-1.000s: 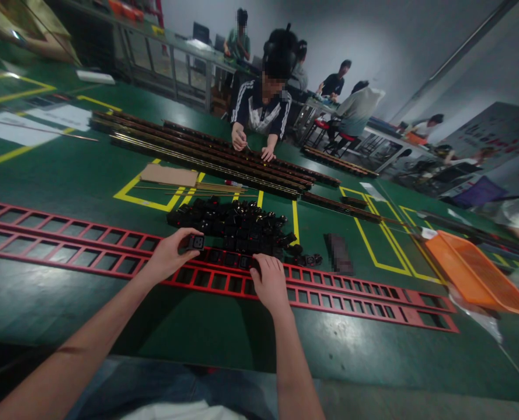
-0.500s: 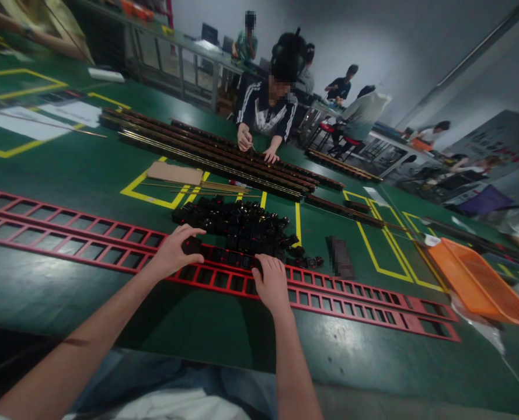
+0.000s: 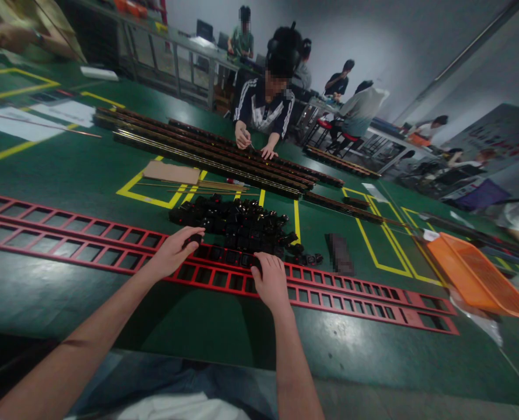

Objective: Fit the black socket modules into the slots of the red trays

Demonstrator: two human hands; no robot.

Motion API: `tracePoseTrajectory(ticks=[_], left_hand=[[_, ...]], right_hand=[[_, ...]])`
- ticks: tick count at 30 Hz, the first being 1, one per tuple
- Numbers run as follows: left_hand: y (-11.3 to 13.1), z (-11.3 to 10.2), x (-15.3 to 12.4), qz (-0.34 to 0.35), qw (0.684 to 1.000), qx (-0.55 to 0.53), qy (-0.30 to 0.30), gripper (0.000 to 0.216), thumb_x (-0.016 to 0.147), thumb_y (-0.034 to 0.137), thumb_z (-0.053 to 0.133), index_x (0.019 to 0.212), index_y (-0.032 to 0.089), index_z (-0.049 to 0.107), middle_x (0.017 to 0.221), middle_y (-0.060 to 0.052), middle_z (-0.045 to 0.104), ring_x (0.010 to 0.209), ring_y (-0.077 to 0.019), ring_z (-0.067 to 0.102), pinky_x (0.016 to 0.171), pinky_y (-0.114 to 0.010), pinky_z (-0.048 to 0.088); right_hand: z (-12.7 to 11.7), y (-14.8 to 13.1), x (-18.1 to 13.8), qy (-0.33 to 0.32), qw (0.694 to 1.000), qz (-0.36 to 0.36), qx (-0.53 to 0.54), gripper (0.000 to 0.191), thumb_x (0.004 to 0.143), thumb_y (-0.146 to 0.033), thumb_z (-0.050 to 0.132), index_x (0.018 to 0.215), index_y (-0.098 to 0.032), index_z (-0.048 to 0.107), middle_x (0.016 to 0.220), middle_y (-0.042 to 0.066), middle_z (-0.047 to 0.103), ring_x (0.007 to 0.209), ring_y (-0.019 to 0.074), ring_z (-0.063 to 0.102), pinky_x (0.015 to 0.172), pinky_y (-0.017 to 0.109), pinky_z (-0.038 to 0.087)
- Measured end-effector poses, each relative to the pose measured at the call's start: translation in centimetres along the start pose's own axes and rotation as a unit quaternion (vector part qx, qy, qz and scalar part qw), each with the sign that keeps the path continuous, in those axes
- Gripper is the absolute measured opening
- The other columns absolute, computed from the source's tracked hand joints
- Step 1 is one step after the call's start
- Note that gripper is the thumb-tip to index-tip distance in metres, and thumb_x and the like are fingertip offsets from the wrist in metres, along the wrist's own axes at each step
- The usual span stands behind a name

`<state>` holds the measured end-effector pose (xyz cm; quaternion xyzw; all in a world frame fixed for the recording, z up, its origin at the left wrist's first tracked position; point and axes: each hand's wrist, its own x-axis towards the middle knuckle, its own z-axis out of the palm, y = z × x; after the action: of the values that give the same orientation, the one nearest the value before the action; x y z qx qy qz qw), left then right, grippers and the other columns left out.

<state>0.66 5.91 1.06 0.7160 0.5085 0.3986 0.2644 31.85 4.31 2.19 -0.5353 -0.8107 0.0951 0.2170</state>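
Two long red slotted frames (image 3: 351, 291) lie side by side across the green table. Behind them sits a pile of black socket modules (image 3: 237, 221). My left hand (image 3: 174, 252) is closed over one black socket module (image 3: 194, 239) and presses it down on the far red frame, at the left end of a short row of seated modules (image 3: 230, 256). My right hand (image 3: 270, 280) rests on the frames at the row's right end, fingers curled, fingertips hidden.
A person across the table leans over long dark strips (image 3: 206, 151). A cardboard piece (image 3: 171, 172) and thin rods lie by yellow floor-tape marks. An orange tray (image 3: 478, 274) sits at the right. Other people sit at benches behind.
My left hand carried the black module from just above the frame down onto it and now presses it. My right hand has stayed in place.
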Motion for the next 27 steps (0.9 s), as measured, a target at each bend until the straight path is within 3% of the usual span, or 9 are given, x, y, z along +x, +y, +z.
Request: tracePoseTrajectory(ticks=[7,11,18,24,27], left_hand=[[0.42,-0.15,-0.12,0.015,0.999,0.036,0.003,0.048,0.090,0.045,0.060,0.133,0.021,0.060,0.134,-0.010,0.062,0.125,-0.0271,0.058,0.111,-0.045,0.045],[0.32,-0.02,-0.25,0.019,0.999,0.050,-0.001,0.054,0.090,0.041,0.060,0.140,0.021,0.055,0.141,-0.010,0.058,0.130,-0.0274,0.056,0.114,-0.046,0.043],[0.51,0.08,-0.19,0.021,0.998,0.061,0.005,0.053,0.088,0.040,0.062,0.137,0.021,0.055,0.129,-0.010,0.059,0.121,-0.0264,0.058,0.107,-0.044,0.048],[0.16,0.52,0.18,0.012,0.996,0.082,-0.038,0.038,0.082,0.047,0.069,0.111,0.022,0.065,0.112,-0.008,0.063,0.108,-0.0276,0.059,0.096,-0.046,0.049],[0.00,0.82,0.37,0.010,0.989,0.131,-0.061,0.037,0.082,0.046,0.071,0.110,0.022,0.064,0.108,-0.007,0.066,0.104,-0.0290,0.058,0.090,-0.046,0.047]], right_hand=[[0.08,0.04,0.02,0.003,1.000,-0.006,0.000,0.032,0.096,-0.021,0.052,0.126,-0.019,0.059,0.125,0.009,0.066,0.119,0.0250,0.056,0.110,0.045,0.036],[0.06,0.05,0.03,0.001,1.000,-0.005,-0.001,0.032,0.096,-0.021,0.052,0.127,-0.019,0.059,0.125,0.009,0.066,0.119,0.0252,0.055,0.109,0.045,0.036],[-0.01,0.04,0.12,0.001,1.000,-0.005,-0.002,0.032,0.096,-0.023,0.051,0.127,-0.019,0.059,0.126,0.010,0.066,0.118,0.0255,0.056,0.109,0.045,0.037],[-0.06,-0.03,0.12,0.000,1.000,0.002,0.004,0.032,0.096,-0.023,0.052,0.127,-0.020,0.060,0.126,0.009,0.066,0.119,0.0254,0.056,0.109,0.045,0.037],[-0.12,-0.15,0.05,-0.001,1.000,0.007,0.008,0.032,0.096,-0.023,0.052,0.126,-0.021,0.060,0.126,0.009,0.066,0.119,0.0253,0.056,0.109,0.045,0.037]])
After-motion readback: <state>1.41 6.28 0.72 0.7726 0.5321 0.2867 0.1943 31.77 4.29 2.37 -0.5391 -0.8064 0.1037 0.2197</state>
